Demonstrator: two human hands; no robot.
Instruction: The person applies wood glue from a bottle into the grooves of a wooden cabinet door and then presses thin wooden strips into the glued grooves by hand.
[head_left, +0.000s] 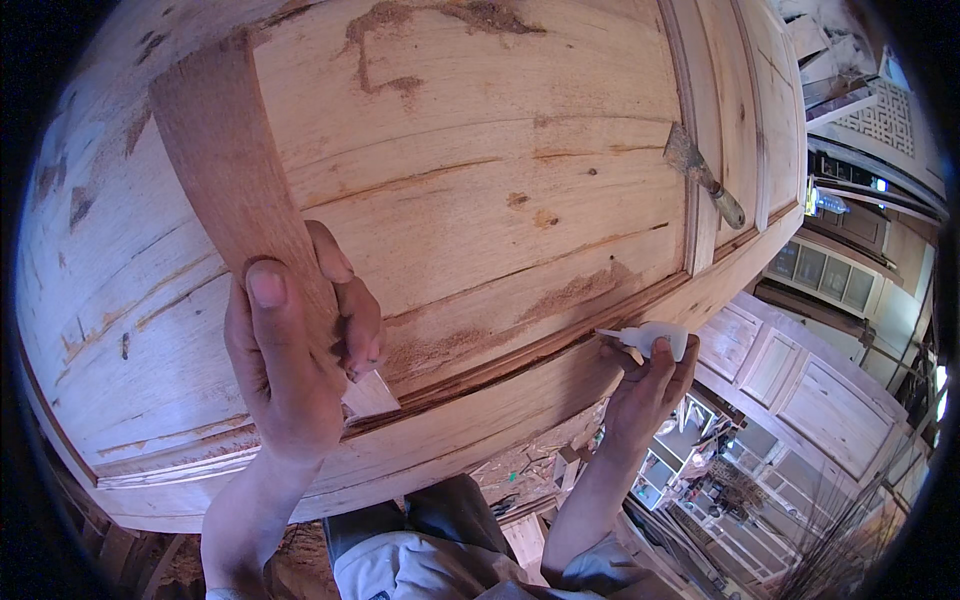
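Left hand [290,370] is gripping a thin wood strip [225,160] lying on the door panel [480,200]; probably light, stiff, best pinched at its edges. Right hand [645,385] is squeezing a small glue bottle [655,338] at the door's groove, likely slippery.

The single view came from a head-worn fisheye camera that looked steeply down, close over a wooden door panel [480,200] filling the upper left and centre of the frame. Straight edges bowed toward the dark rim. The person's forearms entered from the lower edge (lap just below), and the workshop floor showed far off at lower right.
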